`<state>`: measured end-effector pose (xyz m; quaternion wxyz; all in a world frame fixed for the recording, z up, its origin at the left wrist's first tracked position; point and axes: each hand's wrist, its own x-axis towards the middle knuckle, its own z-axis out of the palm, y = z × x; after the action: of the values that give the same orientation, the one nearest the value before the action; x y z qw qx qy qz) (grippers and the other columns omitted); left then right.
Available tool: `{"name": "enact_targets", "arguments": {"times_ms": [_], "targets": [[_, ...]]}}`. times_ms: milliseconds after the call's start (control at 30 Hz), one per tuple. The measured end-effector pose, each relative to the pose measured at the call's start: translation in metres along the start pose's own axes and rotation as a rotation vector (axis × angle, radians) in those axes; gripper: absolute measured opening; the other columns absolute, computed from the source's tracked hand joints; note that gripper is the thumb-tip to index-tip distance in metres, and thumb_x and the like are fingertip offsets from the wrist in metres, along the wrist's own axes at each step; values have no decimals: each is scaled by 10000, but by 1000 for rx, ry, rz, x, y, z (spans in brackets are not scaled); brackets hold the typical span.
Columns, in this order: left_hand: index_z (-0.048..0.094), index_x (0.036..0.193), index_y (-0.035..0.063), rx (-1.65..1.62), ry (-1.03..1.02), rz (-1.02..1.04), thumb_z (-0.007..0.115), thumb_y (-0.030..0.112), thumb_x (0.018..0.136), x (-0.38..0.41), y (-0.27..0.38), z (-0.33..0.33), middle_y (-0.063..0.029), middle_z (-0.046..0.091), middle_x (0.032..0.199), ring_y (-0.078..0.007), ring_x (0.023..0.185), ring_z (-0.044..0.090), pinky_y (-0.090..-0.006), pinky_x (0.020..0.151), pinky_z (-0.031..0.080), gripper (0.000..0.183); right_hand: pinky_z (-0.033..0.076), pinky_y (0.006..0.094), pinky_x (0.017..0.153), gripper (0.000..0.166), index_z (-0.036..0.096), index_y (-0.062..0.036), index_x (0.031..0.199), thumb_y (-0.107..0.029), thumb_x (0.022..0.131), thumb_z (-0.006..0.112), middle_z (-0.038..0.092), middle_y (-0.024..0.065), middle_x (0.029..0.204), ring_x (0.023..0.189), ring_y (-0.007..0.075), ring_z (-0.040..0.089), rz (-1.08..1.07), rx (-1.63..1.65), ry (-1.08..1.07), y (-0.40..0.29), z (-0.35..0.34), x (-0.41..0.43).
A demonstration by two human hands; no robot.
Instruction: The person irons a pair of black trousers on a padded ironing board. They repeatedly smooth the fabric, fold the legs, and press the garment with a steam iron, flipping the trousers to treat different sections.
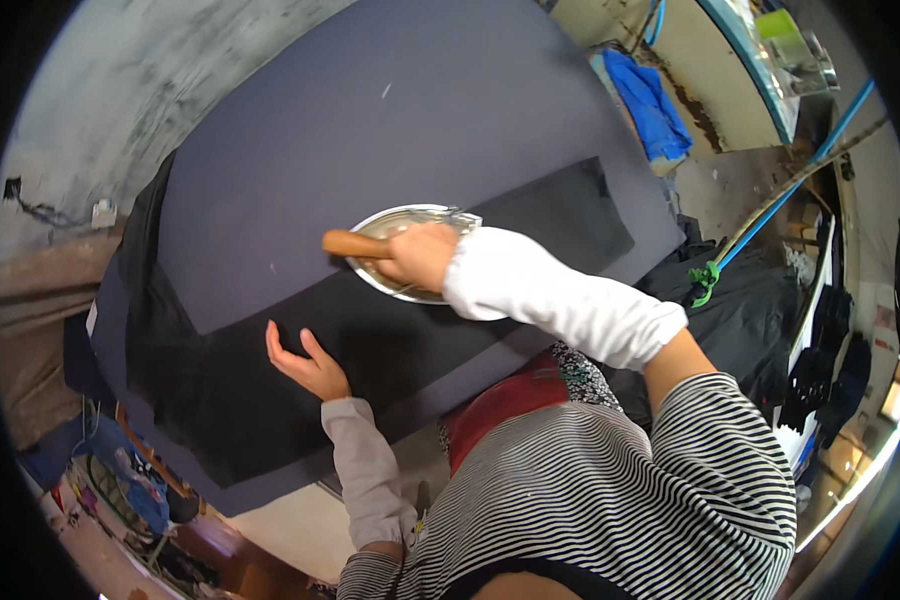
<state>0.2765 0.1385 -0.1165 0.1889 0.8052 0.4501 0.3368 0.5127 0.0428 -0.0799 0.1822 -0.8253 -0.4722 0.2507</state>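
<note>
My right hand [418, 255] is closed around the brown wooden handle [356, 244] of a shiny metal clothes iron [375, 286]. The hand and its white sleeve cover part of the iron. Beneath and around it lies a long piece of black cloth [300, 352], spread over a dark grey-blue covered ironing table [390, 127]. I cannot tell whether the iron's sole touches the cloth. My left hand [311, 366], holding nothing, hovers over or rests lightly on the black cloth with its fingers apart, down and left from the iron.
At the table's upper right hangs blue cloth [649, 105]. A pole and blue tube [776, 202], tied with a green knot [704, 283], slant across the right side. Dark fabric [750, 322] is heaped below. A stained wall [142, 90] borders the left.
</note>
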Motion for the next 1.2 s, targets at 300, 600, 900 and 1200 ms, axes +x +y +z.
{"name": "enact_targets", "arguments": {"times_ms": [300, 600, 900, 1200], "targets": [[469, 1318, -30, 118, -177, 83, 561, 262, 970, -44, 36, 16, -172, 508, 1349, -350, 1246, 465, -460, 1050, 340, 464, 544, 482, 722, 349, 681, 13, 908, -325, 826, 642, 678, 233, 762, 731, 391, 680, 315, -97, 152, 172, -107, -91], [471, 1317, -29, 174, -295, 23, 577, 228, 956, -113, 60, 13, -187, 501, 1349, -350, 1247, 463, -451, 1065, 331, 455, 542, 514, 711, 322, 686, -4, 909, -313, 823, 652, 668, 250, 752, 712, 438, 662, 289, -144, 166, 261, -147, -127], [466, 1306, -49, 209, -133, -315, 585, 224, 964, -148, 32, -38, -212, 492, 1310, -340, 1213, 469, -429, 1039, 367, 454, 541, 500, 721, 359, 693, 4, 947, -329, 831, 627, 675, 243, 772, 725, 424, 665, 222, -118, 204, 264, -146, -131], [458, 1299, -46, 161, 74, -383, 584, 292, 980, -137, -59, -103, -207, 493, 1289, -321, 1169, 499, -414, 1015, 401, 481, 522, 493, 775, 377, 708, -31, 969, -371, 839, 608, 686, 235, 819, 788, 410, 669, 229, -155, 194, 262, -144, -127]]}}
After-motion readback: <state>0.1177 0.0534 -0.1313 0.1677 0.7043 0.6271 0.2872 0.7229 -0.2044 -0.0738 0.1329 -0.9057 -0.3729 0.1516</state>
